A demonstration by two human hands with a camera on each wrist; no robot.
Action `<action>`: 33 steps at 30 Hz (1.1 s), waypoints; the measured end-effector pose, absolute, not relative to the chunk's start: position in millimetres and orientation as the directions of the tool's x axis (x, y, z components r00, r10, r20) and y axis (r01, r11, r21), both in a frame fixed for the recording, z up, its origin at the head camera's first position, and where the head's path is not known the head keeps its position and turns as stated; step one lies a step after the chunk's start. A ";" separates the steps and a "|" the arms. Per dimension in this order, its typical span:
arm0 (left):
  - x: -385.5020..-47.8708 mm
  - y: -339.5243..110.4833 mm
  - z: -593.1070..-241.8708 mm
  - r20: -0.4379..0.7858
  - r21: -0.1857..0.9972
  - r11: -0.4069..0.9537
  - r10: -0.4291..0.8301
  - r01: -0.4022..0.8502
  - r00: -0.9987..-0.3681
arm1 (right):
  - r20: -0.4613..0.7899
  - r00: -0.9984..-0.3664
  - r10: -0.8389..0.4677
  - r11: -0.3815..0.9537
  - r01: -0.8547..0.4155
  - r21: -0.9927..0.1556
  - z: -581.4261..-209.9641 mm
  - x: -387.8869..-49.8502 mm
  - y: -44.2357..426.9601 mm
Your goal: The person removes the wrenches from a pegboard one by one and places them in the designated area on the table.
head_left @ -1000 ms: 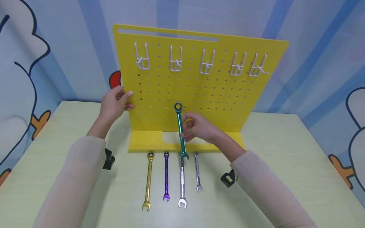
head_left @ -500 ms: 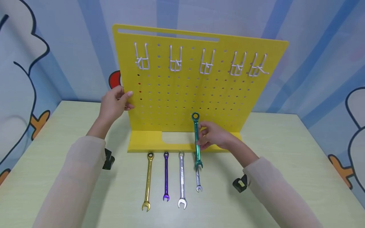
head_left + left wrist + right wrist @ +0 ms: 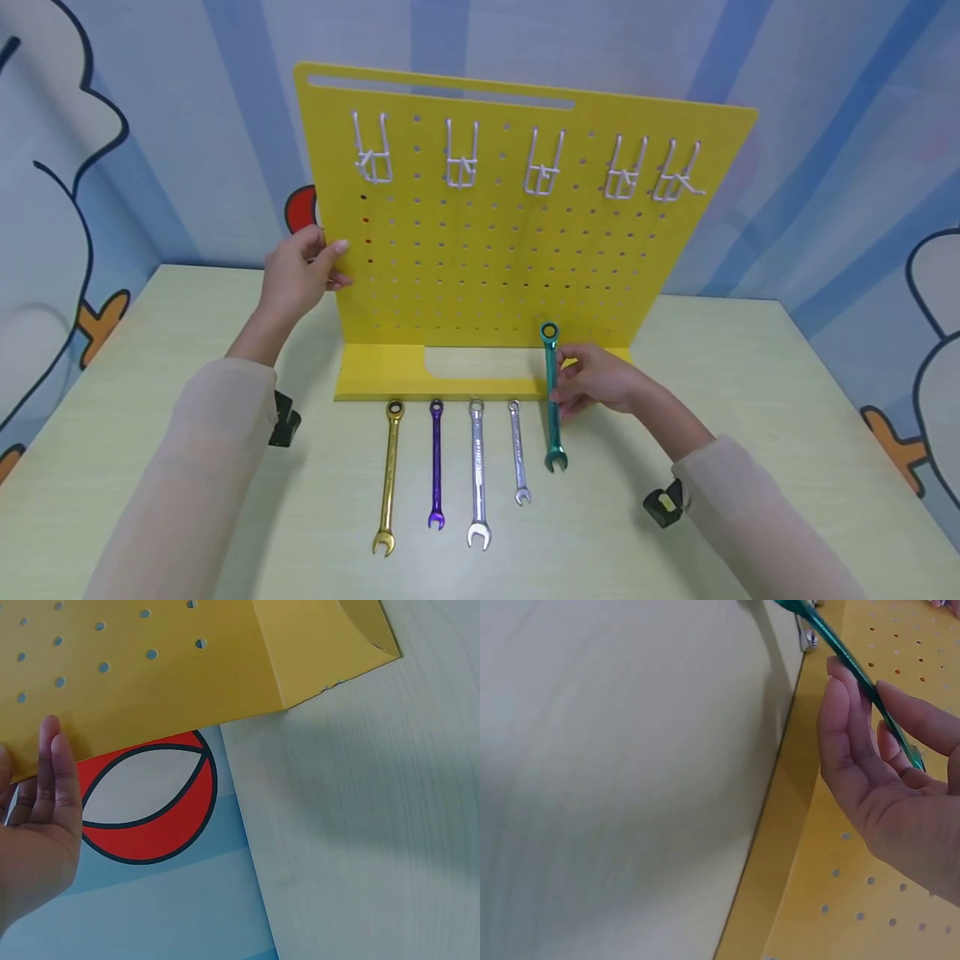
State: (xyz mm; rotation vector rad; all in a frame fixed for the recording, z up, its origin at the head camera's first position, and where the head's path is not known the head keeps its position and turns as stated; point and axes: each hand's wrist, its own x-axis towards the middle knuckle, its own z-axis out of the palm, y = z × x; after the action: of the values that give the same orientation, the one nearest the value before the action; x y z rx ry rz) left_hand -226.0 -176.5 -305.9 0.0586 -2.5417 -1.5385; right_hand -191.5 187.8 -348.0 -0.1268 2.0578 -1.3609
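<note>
My right hand [image 3: 600,379] pinches a green combination wrench [image 3: 552,400] by its shank, ring end up, over the right part of the pegboard's base; the right wrist view shows thumb and fingers around the green shank [image 3: 847,660]. With my left hand [image 3: 294,271] I grip the left edge of the yellow pegboard [image 3: 480,242]. Before the board lie, left to right, a gold wrench [image 3: 390,479], a purple wrench [image 3: 437,467], a large silver wrench [image 3: 477,475] and a small silver wrench [image 3: 518,454], open ends toward me.
Several white wire hooks [image 3: 461,158] are fixed in a row near the pegboard's top. The board's base [image 3: 382,371] stands on a pale wooden table [image 3: 247,517]. Behind rises a blue patterned backdrop [image 3: 525,42].
The green wrench has moved right and down in my right hand, from above the large silver wrench, past the small silver one, to its right. My left hand has stayed at the board's edge.
</note>
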 end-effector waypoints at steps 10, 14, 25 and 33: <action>-327.2 -227.7 -421.2 0.203 0.877 0.469 -0.167 0.104 -0.965 | -0.509 -0.755 -0.413 0.458 0.311 -0.833 -360.8 -181.7 199.1; -336.2 -230.9 -431.5 0.209 0.881 0.461 -0.180 0.105 -0.961 | -0.520 -0.743 -0.421 0.464 0.316 -0.827 -363.6 -176.5 201.4; -284.7 -206.7 -365.0 0.081 0.910 0.415 -0.146 0.013 -0.986 | -0.509 -0.710 -0.487 0.457 0.290 -0.841 -367.5 -159.4 205.4; -271.0 -199.9 -352.4 0.093 0.916 0.400 -0.143 0.028 -0.985 | -0.513 -0.688 -0.514 0.441 0.300 -0.846 -374.2 -147.3 208.2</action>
State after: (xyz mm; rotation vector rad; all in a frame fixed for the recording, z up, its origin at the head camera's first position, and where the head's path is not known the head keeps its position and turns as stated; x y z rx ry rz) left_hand -271.0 -199.9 -352.4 0.1027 -2.4937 -1.6371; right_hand -147.3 208.2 -374.2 -0.1800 1.9195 -1.3318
